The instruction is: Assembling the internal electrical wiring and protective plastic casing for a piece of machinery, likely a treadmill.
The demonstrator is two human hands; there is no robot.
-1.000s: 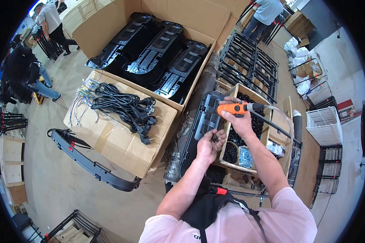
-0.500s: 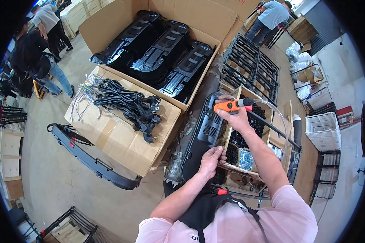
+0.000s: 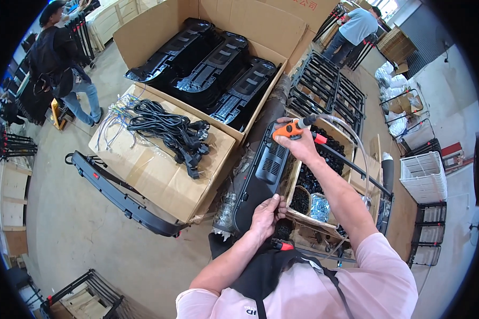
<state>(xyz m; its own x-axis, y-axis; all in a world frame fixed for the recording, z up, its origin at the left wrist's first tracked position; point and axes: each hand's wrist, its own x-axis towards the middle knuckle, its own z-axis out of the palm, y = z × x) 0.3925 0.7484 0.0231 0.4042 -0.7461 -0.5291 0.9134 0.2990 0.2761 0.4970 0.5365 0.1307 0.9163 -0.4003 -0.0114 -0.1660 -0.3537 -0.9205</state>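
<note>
My right hand (image 3: 303, 149) is wrapped round an orange and grey power screwdriver (image 3: 288, 129), with a hose (image 3: 350, 128) trailing from its rear end. The tool is over the far part of a long black plastic cover (image 3: 250, 198) with slotted vents; its tip is hidden. At the cover's near right edge, my left hand (image 3: 266, 217) is closed, thumb against fingers. What those fingers hold, if anything, is too small to make out. Right of the cover stands a wooden box (image 3: 289, 199) of small black parts (image 3: 315, 178) and silvery screws (image 3: 320, 206).
Black power cords (image 3: 162, 125) lie on a cardboard box (image 3: 159, 181) at left. Behind it, a large open carton (image 3: 250, 139) holds glossy black panels (image 3: 202, 74). A curved black frame (image 3: 117, 199) leans against the nearer box. Several people stand farther off.
My right hand and the screwdriver have shifted slightly left, with the tool tilted more. The view has moved a little, and a person at far left has turned.
</note>
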